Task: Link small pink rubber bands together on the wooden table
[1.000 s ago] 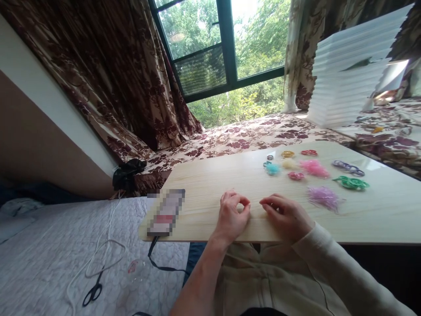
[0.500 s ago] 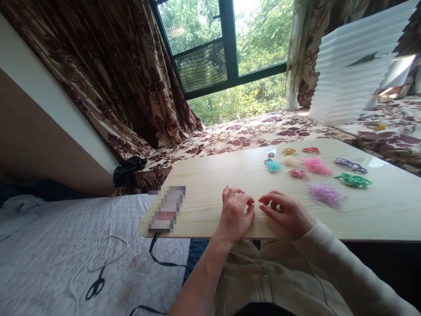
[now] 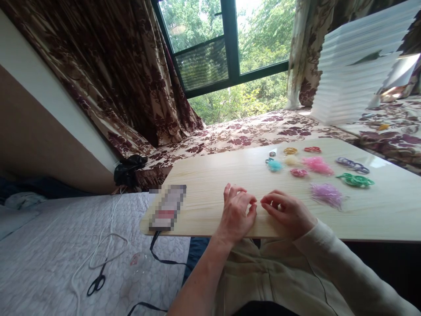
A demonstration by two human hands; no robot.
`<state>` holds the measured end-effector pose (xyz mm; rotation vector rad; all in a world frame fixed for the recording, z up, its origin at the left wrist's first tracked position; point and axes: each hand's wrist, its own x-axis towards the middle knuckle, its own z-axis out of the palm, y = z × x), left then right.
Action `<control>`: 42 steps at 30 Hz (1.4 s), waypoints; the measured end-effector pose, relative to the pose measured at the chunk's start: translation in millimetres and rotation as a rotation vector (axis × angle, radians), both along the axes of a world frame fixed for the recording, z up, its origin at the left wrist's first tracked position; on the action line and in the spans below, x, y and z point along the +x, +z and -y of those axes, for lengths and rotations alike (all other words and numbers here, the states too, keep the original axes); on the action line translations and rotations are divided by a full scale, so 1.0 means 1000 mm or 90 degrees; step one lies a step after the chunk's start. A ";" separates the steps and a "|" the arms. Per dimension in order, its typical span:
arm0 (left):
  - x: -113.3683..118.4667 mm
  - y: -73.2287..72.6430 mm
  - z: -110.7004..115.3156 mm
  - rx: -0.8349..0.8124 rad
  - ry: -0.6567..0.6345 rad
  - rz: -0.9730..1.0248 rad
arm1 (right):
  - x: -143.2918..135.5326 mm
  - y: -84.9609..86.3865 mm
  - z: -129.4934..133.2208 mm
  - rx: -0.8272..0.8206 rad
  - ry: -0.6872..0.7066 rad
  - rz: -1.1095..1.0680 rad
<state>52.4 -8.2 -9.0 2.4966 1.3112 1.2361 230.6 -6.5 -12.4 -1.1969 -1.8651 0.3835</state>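
Close to the table's front edge, my left hand [image 3: 237, 214] is closed in a pinch, thumb against forefinger. My right hand [image 3: 287, 210] faces it a short gap away, its thumb and fingertips also pressed together. Whatever lies between the fingertips is too small to make out. To the right of my right hand is a pile of thin purple bands [image 3: 327, 195]. Beyond it lie pink bands [image 3: 317, 165], light blue bands [image 3: 274, 165] and pale yellow bands [image 3: 291, 160]. Green rings [image 3: 357, 180] and dark purple rings [image 3: 352, 165] lie further right.
The light wooden table [image 3: 204, 184] carries a blurred-out phone-like object [image 3: 167, 208] with a black strap on its left. Red rings [image 3: 312, 149], yellow rings [image 3: 290, 151] and rose rings [image 3: 298, 172] lie at the back. Scissors [image 3: 96, 285] and a white cable rest on the bed [image 3: 49, 254].
The fingers of my right hand have drawn closer together. My left hand keeps its pinch. The whole view has shifted slightly.
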 end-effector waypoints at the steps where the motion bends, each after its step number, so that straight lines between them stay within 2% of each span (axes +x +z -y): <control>1: 0.000 0.000 0.000 -0.002 0.001 -0.001 | 0.000 0.000 0.000 0.002 -0.001 -0.004; 11: 0.003 -0.002 -0.004 -0.067 0.134 -0.007 | 0.002 0.002 -0.002 0.038 -0.048 -0.069; 16: 0.004 -0.001 -0.005 -0.102 0.156 -0.051 | 0.005 0.014 0.009 0.047 -0.052 -0.070; 19: 0.004 -0.002 -0.005 -0.110 0.166 -0.046 | 0.028 0.022 0.023 0.072 -0.085 -0.048; 22: 0.002 -0.004 -0.007 -0.104 0.186 -0.017 | 0.077 0.028 0.026 0.093 -0.139 0.008; 26: -0.004 -0.001 -0.011 -0.099 0.209 -0.020 | 0.150 0.036 0.003 0.066 -0.266 0.111; 29: -0.011 0.005 -0.016 -0.094 0.227 -0.039 | 0.182 0.042 -0.026 0.014 -0.310 0.184; 32: -0.020 0.009 -0.021 -0.085 0.249 -0.068 | 0.192 0.041 -0.056 -0.018 -0.332 0.229; 36: -0.033 0.008 -0.027 -0.101 0.277 -0.099 | 0.194 0.031 -0.088 -0.107 -0.358 0.285; 42: -0.044 0.002 -0.031 -0.127 0.284 -0.101 | 0.199 0.024 -0.108 -0.179 -0.395 0.324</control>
